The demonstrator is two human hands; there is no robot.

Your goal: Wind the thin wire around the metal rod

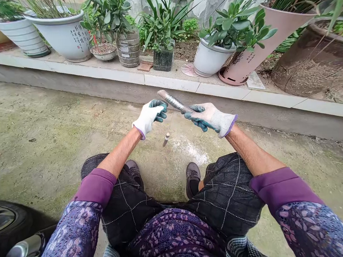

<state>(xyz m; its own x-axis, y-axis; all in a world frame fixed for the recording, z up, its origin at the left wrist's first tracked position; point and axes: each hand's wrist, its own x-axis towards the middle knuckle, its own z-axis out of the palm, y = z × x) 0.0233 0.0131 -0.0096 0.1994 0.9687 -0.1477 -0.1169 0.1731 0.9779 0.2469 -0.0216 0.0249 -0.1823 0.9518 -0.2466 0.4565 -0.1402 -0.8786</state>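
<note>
Both my hands wear white gloves with green-coated palms. My right hand (212,118) is closed around one end of a short metal rod (172,101) with a rough, ridged grey surface. The rod slants up to the left. My left hand (150,115) curls its fingers beside the rod's far end, touching or nearly touching it. Below the hands a small metal peg (166,139) sticks up tilted from the concrete ground, next to a patch of pale dust (191,149). My knees and shoes frame that spot.
A raised concrete ledge (169,81) runs across ahead, lined with potted plants: white pots (66,36) at left, a dark square pot (163,60), a white pot (209,58) and a tilted pink pot (259,45). A car tyre (7,222) lies at lower left.
</note>
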